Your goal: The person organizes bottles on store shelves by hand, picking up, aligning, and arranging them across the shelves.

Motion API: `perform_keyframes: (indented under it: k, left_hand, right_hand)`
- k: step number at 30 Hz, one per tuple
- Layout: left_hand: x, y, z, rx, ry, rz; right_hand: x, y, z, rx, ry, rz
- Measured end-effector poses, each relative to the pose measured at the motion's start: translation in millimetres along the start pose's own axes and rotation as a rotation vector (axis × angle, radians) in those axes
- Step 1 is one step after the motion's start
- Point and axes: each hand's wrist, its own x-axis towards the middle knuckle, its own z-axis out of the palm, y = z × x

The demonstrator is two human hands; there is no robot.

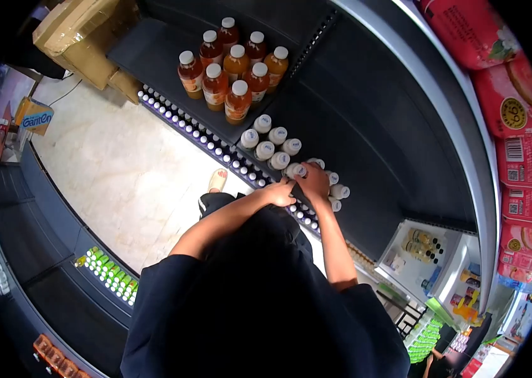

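On the dark shelf, a cluster of white-capped bottles (pixel 265 150) with pale bodies stands in short rows. At its front edge my right hand (pixel 314 184) reaches over from the right, its fingers closed around the top of one white-capped bottle (pixel 295 169). My left hand (pixel 279 193) is against the near side of that same bottle, fingers curled in and partly hidden. More pale bottles (pixel 339 191) stand just right of my right hand. The lower body of the gripped bottle is hidden by my hands.
Several orange and red juice bottles (pixel 237 101) stand on the shelf to the left. Below the shelf edge runs a row of small white-capped bottles (pixel 200 135). Cardboard boxes (pixel 83 38) are at upper left. Green-labelled bottles (pixel 110 274) fill part of the opposite shelf. Pink packs (pixel 511 107) sit at right.
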Motion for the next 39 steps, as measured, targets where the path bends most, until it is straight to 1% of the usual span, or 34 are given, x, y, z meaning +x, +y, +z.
perform_keyframes:
  k: [1, 4, 5, 8, 9, 11, 14, 17, 21, 24, 27, 30, 36, 38, 39]
  left_hand:
    - [-0.3, -2.5, 0.6, -0.028, 0.0, 0.0]
    - [-4.2, -6.0, -1.3, 0.012, 0.05, 0.095]
    - [-3.6, -6.3, -2.7, -0.017, 0.03, 0.048]
    - [-9.3, -2.0, -17.4, -0.021, -0.051, 0.044]
    - [-0.6, -11.1, -7.0, 0.004, -0.009, 0.044]
    - [8.6, -18.1, 0.6, -0.001, -0.011, 0.088]
    - [12.3, -8.4, -0.6, -0.061, 0.006, 0.155]
    - [10.5, 7.5, -7.0, -0.072, 0.06, 0.229]
    - [13.1, 9.4, -8.5, -0.062, 0.144, 0.267]
    - [16.6, 5.4, -6.3, -0.04, 0.116, 0.243]
    - [18.0, 6.3, -1.1, -0.047, 0.165, 0.323]
    - [14.5, 10.0, -5.7, -0.067, 0.121, 0.299]
    - [13.7, 9.7, -4.7, -0.029, 0.145, 0.307]
    - [9.4, 17.4, -10.9, -0.027, 0.037, 0.256]
    - [7.1, 20.4, -13.6, -0.026, -0.017, 0.229]
  right_hand:
    - [1.5, -0.8, 0.2, -0.001, -0.007, -0.009]
    - [3.9, -3.8, 0.6, 0.05, 0.004, -0.01]
    - [2.6, -3.2, -1.1, 0.048, 0.009, -0.023]
    - [6.1, -3.7, -17.1, 0.118, -0.039, -0.021]
    - [7.5, -0.6, -18.8, 0.121, 0.04, -0.031]
    - [12.1, 7.4, -22.9, 0.128, 0.201, -0.053]
    - [19.1, 27.5, -23.9, -0.005, 0.133, 0.002]
    - [23.3, 36.1, -21.2, -0.106, -0.04, 0.084]
    - [27.3, 39.0, -17.4, -0.04, -0.026, 0.065]
    - [32.0, 30.6, -14.9, -0.001, 0.005, 0.062]
    - [40.9, 22.9, -11.1, 0.023, 0.007, 0.041]
    - [50.0, 18.2, -9.6, 0.011, -0.042, 0.028]
    - [57.1, 13.3, -9.0, -0.007, -0.084, 0.034]
    - [55.7, 7.6, -18.2, -0.025, -0.108, 0.026]
    - [54.2, 10.9, -17.3, 0.011, -0.06, 0.036]
